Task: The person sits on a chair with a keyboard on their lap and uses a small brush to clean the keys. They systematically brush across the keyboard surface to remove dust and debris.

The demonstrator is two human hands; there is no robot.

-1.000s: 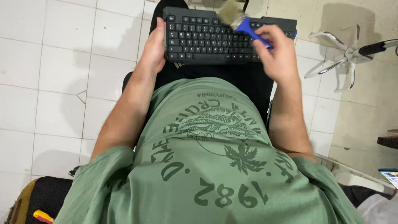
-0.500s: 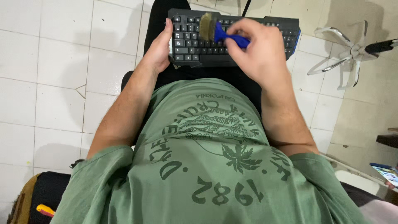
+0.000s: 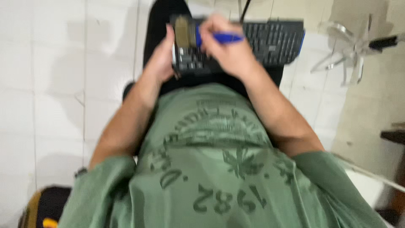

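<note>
Head view, right hand [image 3: 230, 52] clamped on blue-handled bristle brush [image 3: 198, 36]; left hand [image 3: 162, 61] gripping flat black keyboard [image 3: 270, 42]

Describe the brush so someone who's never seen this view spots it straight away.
Find the black keyboard lying across the seated person's lap, at the top of the view. At its left end, the right hand grips a paintbrush, next to the left hand steadying that edge. Its bright blue handle and pale tan bristles stand out against the dark keys.

Motion blurs everything we see. The right hand [image 3: 225, 52] hides the middle of the keyboard [image 3: 274, 40]; we cannot make out its keys or the brush [image 3: 183, 31] bristles.
</note>
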